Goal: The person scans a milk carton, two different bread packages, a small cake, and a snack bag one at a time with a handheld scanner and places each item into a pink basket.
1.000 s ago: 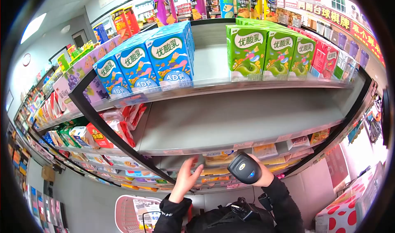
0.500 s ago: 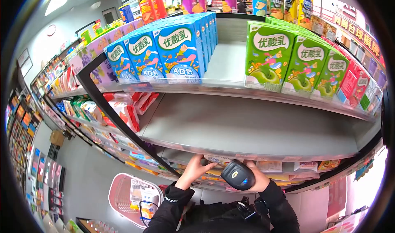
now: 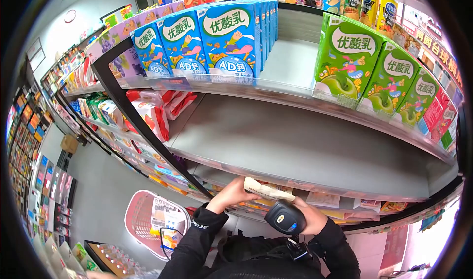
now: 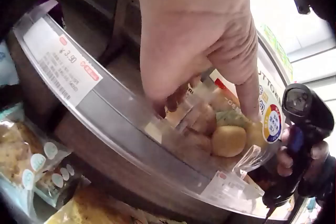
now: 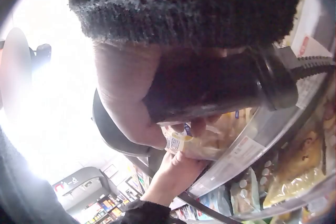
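My left hand (image 3: 232,194) grips one end of a bag of small round buns (image 3: 268,189), its thumb and fingers closing over the pack. In the left wrist view the clear bag (image 4: 229,140) has a white printed label, and it is at the shelf edge. A black barcode scanner (image 3: 285,217) sits in my right hand (image 3: 313,219), which is curled round its handle. The scanner's rounded head overlaps the near side of the bag in the head view. Fingertips of the right hand are right at the bag in the right wrist view, below the scanner handle (image 5: 205,90).
Blue drink cartons (image 3: 229,42) and green ones (image 3: 347,59) stand on the top shelf. Below is a grey shelf board (image 3: 295,141), with bagged snacks (image 3: 150,116) on its left. A pink basket (image 3: 140,220) holding packages stands on the floor at left.
The left hand has reached the lower shelf, taken hold of the bag of buns and brought it out toward the body. The scanner has stayed in the right hand, moving slightly lower.
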`<state>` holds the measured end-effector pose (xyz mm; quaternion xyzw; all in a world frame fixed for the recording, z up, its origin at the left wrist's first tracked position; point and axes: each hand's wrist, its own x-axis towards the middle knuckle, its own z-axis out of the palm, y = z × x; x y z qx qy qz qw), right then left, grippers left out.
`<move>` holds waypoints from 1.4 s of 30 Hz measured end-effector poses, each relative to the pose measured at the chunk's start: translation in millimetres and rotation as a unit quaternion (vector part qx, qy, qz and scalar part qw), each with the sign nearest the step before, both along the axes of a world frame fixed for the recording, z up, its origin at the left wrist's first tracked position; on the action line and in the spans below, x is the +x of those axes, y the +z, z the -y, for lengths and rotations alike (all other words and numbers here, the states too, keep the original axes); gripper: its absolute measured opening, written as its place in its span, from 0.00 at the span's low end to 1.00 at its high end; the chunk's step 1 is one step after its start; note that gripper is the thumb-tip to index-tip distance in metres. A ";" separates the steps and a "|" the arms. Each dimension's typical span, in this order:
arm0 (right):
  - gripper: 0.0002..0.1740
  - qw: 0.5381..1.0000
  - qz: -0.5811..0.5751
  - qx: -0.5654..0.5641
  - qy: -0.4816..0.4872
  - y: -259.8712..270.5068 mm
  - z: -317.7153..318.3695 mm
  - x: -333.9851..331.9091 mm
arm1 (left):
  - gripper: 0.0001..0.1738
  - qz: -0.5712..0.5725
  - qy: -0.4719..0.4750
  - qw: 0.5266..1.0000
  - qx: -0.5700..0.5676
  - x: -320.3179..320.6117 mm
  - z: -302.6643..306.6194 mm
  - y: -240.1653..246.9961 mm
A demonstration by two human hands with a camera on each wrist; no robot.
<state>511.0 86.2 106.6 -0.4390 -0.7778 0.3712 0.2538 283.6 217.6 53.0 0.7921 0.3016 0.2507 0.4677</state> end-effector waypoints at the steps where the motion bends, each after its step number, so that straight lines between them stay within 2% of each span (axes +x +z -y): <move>1: 0.35 1.000 0.001 -0.001 0.001 1.5 0.2 -0.3 | 0.32 -0.026 -0.019 0.999 -0.025 0.0 -2.1 -2.9; 4: 0.35 1.000 0.004 0.007 -0.001 4.8 1.9 -2.2 | 0.28 -0.011 -0.019 1.000 -0.009 1.1 -3.5 -11.6; 8: 0.36 1.000 0.024 0.008 -0.016 8.3 5.6 -4.2 | 0.29 -0.013 -0.008 1.000 0.015 -3.5 0.4 -14.5; 13: 0.36 0.999 0.033 0.012 -0.016 33.9 11.7 -8.8 | 0.32 0.023 0.049 0.992 0.110 -17.5 23.5 24.1; 15: 0.36 1.000 0.016 -0.002 0.011 45.3 11.0 -10.5 | 0.35 0.057 0.032 0.996 0.054 -24.2 31.8 42.6; 17: 0.38 0.999 -0.047 0.007 0.015 43.6 6.2 -13.9 | 0.34 0.154 0.004 0.985 0.074 -33.0 33.2 35.6; 18: 0.38 0.994 -0.101 -0.039 0.011 47.8 4.4 -17.5 | 0.33 0.206 0.019 0.975 -0.081 -36.6 41.2 38.9; 19: 0.39 0.984 -0.154 -0.085 0.007 51.3 1.4 -20.9 | 0.32 0.253 0.034 0.938 -0.234 -40.1 52.1 40.6; 20: 0.41 0.986 -0.144 -0.068 0.049 52.2 -5.9 -23.8 | 0.31 0.298 0.046 0.922 -0.243 -43.7 55.8 25.7; 21: 0.43 0.979 -0.182 -0.075 0.053 57.5 -10.4 -31.3 | 0.31 0.298 0.049 0.922 -0.244 -48.0 59.0 15.0; 23: 0.45 0.976 -0.195 -0.088 0.030 46.3 -17.7 -39.3 | 0.32 0.317 0.065 0.896 -0.304 -58.8 64.9 -5.1; 24: 0.47 0.976 -0.183 -0.111 0.047 44.1 -23.2 -42.8 | 0.32 0.343 0.067 0.877 -0.330 -64.4 69.4 -20.9; 25: 0.44 0.976 -0.182 -0.108 0.049 49.5 -27.8 -52.3 | 0.32 0.398 0.079 0.842 -0.355 -63.3 77.8 -18.8; 27: 0.41 0.971 -0.179 -0.138 0.074 48.9 -36.4 -69.1 | 0.32 0.438 0.131 0.785 -0.418 -73.2 89.8 -20.0; 28: 0.38 0.969 -0.200 -0.128 0.069 50.8 -38.0 -78.9 | 0.33 0.468 0.117 0.748 -0.456 -78.4 93.0 -18.1; 29: 0.41 0.971 -0.187 -0.115 0.090 50.5 -41.5 -84.9 | 0.31 0.491 0.122 0.694 -0.512 -89.4 97.2 -30.2; 31: 0.44 0.971 -0.194 -0.122 0.064 42.2 -41.7 -93.6 | 0.30 0.518 0.121 0.631 -0.565 -110.1 102.9 -30.4; 32: 0.46 0.974 -0.174 -0.136 0.054 39.1 -40.0 -94.1 | 0.30 0.565 0.044 0.590 -0.574 -122.0 102.8 -28.6; 33: 0.44 0.890 -0.304 -0.340 -0.014 10.9 -35.4 -93.2 | 0.32 0.491 0.170 0.639 -0.567 -127.2 103.5 -24.1; 35: 0.35 0.967 -0.195 -0.158 0.031 23.0 -37.4 -107.2 | 0.33 0.517 0.202 0.618 -0.557 -145.8 102.6 -21.8; 36: 0.26 0.956 -0.221 -0.183 0.055 36.8 -34.4 -117.8 | 0.35 0.525 0.231 0.594 -0.564 -154.3 102.5 -13.1; 39: 0.20 0.946 -0.260 -0.187 0.038 28.7 -23.2 -143.0 | 0.34 0.540 0.271 0.549 -0.577 -174.4 104.4 2.5; 40: 0.24 0.951 -0.231 -0.190 0.078 22.6 -23.8 -145.2 | 0.40 0.656 0.061 0.453 -0.601 -191.0 103.8 -15.2; 41: 0.32 0.960 -0.202 -0.193 0.031 -5.4 -17.8 -142.0 | 0.40 0.656 0.062 0.452 -0.601 -200.6 106.1 -29.9; 42: 0.35 0.977 -0.152 -0.137 0.060 -11.0 -17.2 -146.9 | 0.39 0.660 0.073 0.455 -0.593 -205.2 105.1 -25.9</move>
